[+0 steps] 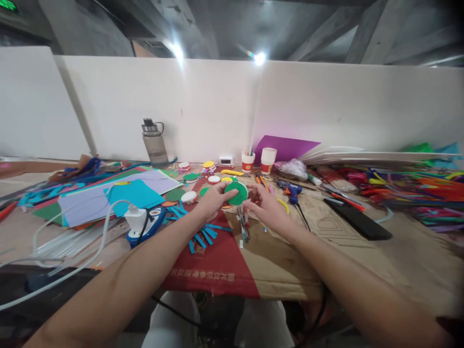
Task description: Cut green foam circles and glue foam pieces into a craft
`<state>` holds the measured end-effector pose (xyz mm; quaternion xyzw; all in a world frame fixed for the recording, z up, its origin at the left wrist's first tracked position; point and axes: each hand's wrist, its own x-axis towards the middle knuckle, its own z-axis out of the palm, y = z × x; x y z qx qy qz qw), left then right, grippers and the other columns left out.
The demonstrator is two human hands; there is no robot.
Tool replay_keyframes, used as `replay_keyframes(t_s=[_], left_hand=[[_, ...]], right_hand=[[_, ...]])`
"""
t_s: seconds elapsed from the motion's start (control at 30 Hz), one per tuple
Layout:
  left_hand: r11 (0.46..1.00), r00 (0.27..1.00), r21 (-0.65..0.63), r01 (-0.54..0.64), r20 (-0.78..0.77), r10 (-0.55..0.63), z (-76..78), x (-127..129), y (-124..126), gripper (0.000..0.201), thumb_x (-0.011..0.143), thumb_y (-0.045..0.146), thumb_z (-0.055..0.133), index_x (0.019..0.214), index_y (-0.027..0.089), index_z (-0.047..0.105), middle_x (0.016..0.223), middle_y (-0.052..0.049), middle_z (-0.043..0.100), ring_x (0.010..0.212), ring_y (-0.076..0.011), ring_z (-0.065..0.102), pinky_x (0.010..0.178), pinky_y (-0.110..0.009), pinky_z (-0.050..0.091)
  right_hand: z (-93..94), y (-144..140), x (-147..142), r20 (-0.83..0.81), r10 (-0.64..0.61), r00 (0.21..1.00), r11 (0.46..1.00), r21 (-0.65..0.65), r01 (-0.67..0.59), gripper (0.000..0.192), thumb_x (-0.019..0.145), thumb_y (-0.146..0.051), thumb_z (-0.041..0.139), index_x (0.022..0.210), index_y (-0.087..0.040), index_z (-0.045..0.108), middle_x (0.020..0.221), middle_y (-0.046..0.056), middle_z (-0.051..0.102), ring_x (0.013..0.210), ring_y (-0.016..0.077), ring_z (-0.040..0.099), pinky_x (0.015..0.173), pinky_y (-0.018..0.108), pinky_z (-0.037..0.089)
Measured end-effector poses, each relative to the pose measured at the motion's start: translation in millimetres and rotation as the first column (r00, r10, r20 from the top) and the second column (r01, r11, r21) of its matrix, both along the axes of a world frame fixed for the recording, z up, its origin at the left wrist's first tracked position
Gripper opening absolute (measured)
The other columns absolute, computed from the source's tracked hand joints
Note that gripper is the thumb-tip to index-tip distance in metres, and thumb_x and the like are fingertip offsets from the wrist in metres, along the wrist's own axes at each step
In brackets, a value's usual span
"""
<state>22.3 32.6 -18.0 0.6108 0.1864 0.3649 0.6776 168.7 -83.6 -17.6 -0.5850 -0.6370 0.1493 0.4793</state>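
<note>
Green disc (238,195), white-edged: pinched in left hand (213,200), thumb on top. Right hand (267,207): just right, fingers curved, hold unclear. Blue glue gun (294,194): farther right.

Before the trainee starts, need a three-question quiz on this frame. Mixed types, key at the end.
1. Multiple choice: what colour is the face of the disc in the left hand?
A) purple
B) green
C) orange

2. True or false: in the picture, the bottle stands to the left of the glue gun.

3. Fill in the blank: the sheet behind the cups is ____.

Key: 1. B; 2. True; 3. purple
</note>
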Motion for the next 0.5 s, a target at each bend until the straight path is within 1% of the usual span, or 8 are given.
replay_keyframes(t_s=[0.07, 0.13, 0.17, 0.23, 0.3, 0.4, 0.47, 0.5], left_hand=[[1.0, 1.0, 0.002, -0.02, -0.017, 0.02, -0.6, 1, -2, 0.044, 0.059, 0.039, 0.086, 0.09, 0.012, 0.071, 0.086, -0.004, 0.071, 0.074, -0.0142, 0.063, 0.072, -0.027, 0.05], [0.999, 1.0, -0.028, -0.019, -0.014, 0.018, -0.4, 1, -3, 0.044, 0.058, 0.038, 0.087, 0.09, 0.012, 0.071, 0.085, -0.004, 0.071, 0.072, -0.0146, 0.064, 0.07, -0.028, 0.051], [0.999, 1.0, -0.044, -0.006, -0.011, 0.005, -0.1, 0, -3, 0.044, 0.058, 0.037, 0.087, 0.09, 0.012, 0.07, 0.084, -0.004, 0.071, 0.071, -0.0146, 0.064, 0.069, -0.028, 0.051], [0.996, 1.0, -0.088, 0.02, -0.004, -0.021, 0.2, 0, -3, 0.042, 0.058, 0.036, 0.087, 0.089, 0.012, 0.07, 0.082, -0.005, 0.07, 0.068, -0.0144, 0.063, 0.064, -0.027, 0.051], [0.982, 0.999, -0.187, 0.031, 0.019, -0.028, 0.4, -1, 0, 0.039, 0.059, 0.033, 0.086, 0.088, 0.012, 0.07, 0.081, -0.005, 0.07, 0.066, -0.0142, 0.063, 0.059, -0.026, 0.05], [0.935, 0.996, -0.353, 0.024, 0.086, 0.007, 0.9, 0, 4, 0.03, 0.064, 0.027, 0.084, 0.086, 0.013, 0.069, 0.079, -0.005, 0.069, 0.063, -0.013, 0.062, 0.054, -0.024, 0.047], [0.917, 0.994, -0.398, 0.016, 0.108, 0.03, 1.5, 1, 5, 0.027, 0.065, 0.023, 0.082, 0.087, 0.013, 0.068, 0.079, -0.005, 0.069, 0.062, -0.0128, 0.061, 0.052, -0.023, 0.047], [0.919, 0.994, -0.394, 0.002, 0.104, 0.042, 1.8, 1, 4, 0.027, 0.065, 0.023, 0.081, 0.087, 0.014, 0.068, 0.079, -0.005, 0.07, 0.062, -0.0133, 0.061, 0.053, -0.024, 0.047]], right_hand=[[-0.9, 0, -3, 0.091, -0.06, 0.994, 0.996, 0.066, 0.054, 0.065, 0.078, -0.03, 0.07, 0.137, -0.022, 0.042, 0.112, 0.009, 0.06, 0.097, 0.0224, 0.061, 0.085, 0.041, 0.052], [-0.1, 1, -5, 0.231, -0.143, 0.963, 0.982, 0.155, 0.108, 0.082, 0.071, -0.03, 0.078, 0.142, -0.026, 0.038, 0.128, 0.012, 0.051, 0.118, 0.0275, 0.052, 0.099, 0.047, 0.046], [0.7, 3, -5, 0.292, -0.164, 0.942, 0.977, 0.182, 0.113, 0.087, 0.068, -0.03, 0.08, 0.143, -0.027, 0.036, 0.132, 0.013, 0.047, 0.125, 0.0292, 0.047, 0.105, 0.05, 0.041], [3.3, 8, -7, 0.368, -0.155, 0.917, 0.978, 0.187, 0.091, 0.093, 0.066, -0.03, 0.082, 0.145, -0.028, 0.033, 0.135, 0.013, 0.044, 0.13, 0.0302, 0.042, 0.109, 0.051, 0.036], [6.9, 16, -8, 0.385, -0.128, 0.914, 0.986, 0.15, 0.074, 0.094, 0.065, -0.031, 0.083, 0.145, -0.028, 0.035, 0.132, 0.012, 0.044, 0.129, 0.0301, 0.043, 0.109, 0.051, 0.037], [11.6, 27, -11, 0.31, -0.116, 0.944, 0.992, 0.088, 0.093, 0.087, 0.066, -0.032, 0.082, 0.142, -0.027, 0.041, 0.125, 0.011, 0.048, 0.122, 0.0291, 0.048, 0.103, 0.05, 0.042], [11.9, 31, -13, 0.245, -0.124, 0.962, 0.991, 0.075, 0.109, 0.08, 0.068, -0.032, 0.079, 0.14, -0.026, 0.043, 0.123, 0.011, 0.05, 0.118, 0.0282, 0.051, 0.1, 0.049, 0.044], [11.0, 32, -14, 0.235, -0.123, 0.964, 0.991, 0.084, 0.106, 0.078, 0.07, -0.031, 0.078, 0.139, -0.026, 0.043, 0.124, 0.011, 0.05, 0.119, 0.0281, 0.05, 0.101, 0.049, 0.044]])
